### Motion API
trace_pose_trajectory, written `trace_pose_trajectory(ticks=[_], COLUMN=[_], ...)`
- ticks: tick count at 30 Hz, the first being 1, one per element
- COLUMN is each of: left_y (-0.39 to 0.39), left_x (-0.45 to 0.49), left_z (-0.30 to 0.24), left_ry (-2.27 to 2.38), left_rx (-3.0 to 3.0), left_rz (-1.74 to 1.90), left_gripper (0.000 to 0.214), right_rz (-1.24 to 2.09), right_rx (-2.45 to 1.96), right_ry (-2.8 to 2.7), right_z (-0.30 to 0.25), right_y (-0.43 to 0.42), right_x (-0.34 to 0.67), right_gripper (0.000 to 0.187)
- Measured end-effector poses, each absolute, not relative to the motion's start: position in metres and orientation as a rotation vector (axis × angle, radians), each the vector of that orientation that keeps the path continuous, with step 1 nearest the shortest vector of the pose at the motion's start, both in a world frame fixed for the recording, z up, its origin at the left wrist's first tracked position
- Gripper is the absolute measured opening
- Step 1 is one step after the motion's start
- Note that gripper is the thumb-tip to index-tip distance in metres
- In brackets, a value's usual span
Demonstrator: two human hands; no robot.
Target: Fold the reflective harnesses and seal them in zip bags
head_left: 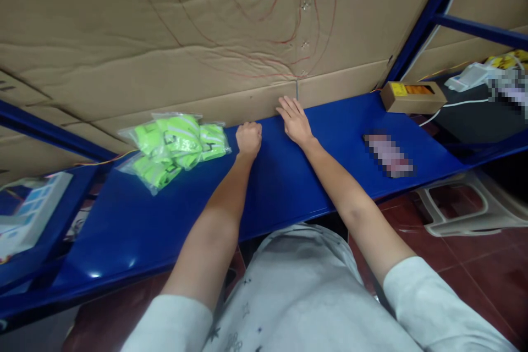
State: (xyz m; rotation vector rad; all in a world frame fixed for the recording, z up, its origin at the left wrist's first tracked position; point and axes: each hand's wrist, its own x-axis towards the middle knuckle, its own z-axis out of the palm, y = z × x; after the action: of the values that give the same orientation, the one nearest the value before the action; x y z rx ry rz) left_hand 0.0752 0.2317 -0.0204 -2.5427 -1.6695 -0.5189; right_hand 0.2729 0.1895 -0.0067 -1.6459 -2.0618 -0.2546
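Observation:
My left hand (pixel 249 138) is curled into a fist and rests on the blue shelf surface (pixel 136 214) near its back edge; nothing shows in it. My right hand (pixel 295 120) lies flat with fingers stretched out, fingertips close to the foot of the cardboard wall (pixel 165 49). Left of my left hand lie clear bags of bright green reflective pieces (pixel 175 146), a hand's width away.
A brown and yellow box (pixel 412 97) sits at the right end of the shelf, with a blurred flat item (pixel 388 155) in front of it. White cables and devices (pixel 468 77) lie beyond. A white plastic stool (pixel 462 209) stands on the red tiled floor.

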Motion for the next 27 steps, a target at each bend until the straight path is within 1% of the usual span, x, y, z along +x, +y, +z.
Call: trace_pose_trajectory(ticks=[2, 6, 11, 15, 17, 19, 23, 25, 27], left_y=[0.233, 0.238, 0.243, 0.236, 0.229, 0.22, 0.201, 0.189, 0.178], left_x=[0.075, 0.075, 0.071, 0.073, 0.075, 0.074, 0.046, 0.02, -0.01], left_z=[-0.023, -0.022, -0.015, -0.013, -0.014, -0.011, 0.012, 0.03, 0.044], left_ry=[-1.726, -1.868, -1.971, -1.928, -1.84, -1.718, -1.555, -1.509, -1.6], left_rx=[-2.535, -2.489, -2.46, -2.513, -2.578, -2.658, -2.699, -2.54, -2.312], left_rz=[-0.477, -0.435, -0.436, -0.457, -0.473, -0.487, -0.549, -0.685, -0.765], left_gripper=[0.025, 0.03, 0.029, 0.026, 0.022, 0.023, 0.035, 0.044, 0.052], right_rz=[-0.244, -0.173, -0.13, -0.128, -0.137, -0.155, -0.235, -0.276, -0.285], right_rx=[-1.681, -1.83, -1.905, -1.807, -1.702, -1.583, -1.377, -1.294, -1.281], right_ry=[-2.128, -2.141, -2.161, -2.249, -2.313, -2.363, -2.303, -2.17, -2.059], right_z=[-0.007, -0.011, -0.011, -0.008, -0.007, -0.007, -0.01, -0.012, -0.014], right_y=[0.19, 0.191, 0.19, 0.184, 0.179, 0.176, 0.176, 0.178, 0.181], right_x=[0.274, 0.274, 0.269, 0.256, 0.245, 0.233, 0.217, 0.213, 0.213], right_gripper=[0.049, 0.038, 0.037, 0.038, 0.037, 0.037, 0.039, 0.042, 0.043])
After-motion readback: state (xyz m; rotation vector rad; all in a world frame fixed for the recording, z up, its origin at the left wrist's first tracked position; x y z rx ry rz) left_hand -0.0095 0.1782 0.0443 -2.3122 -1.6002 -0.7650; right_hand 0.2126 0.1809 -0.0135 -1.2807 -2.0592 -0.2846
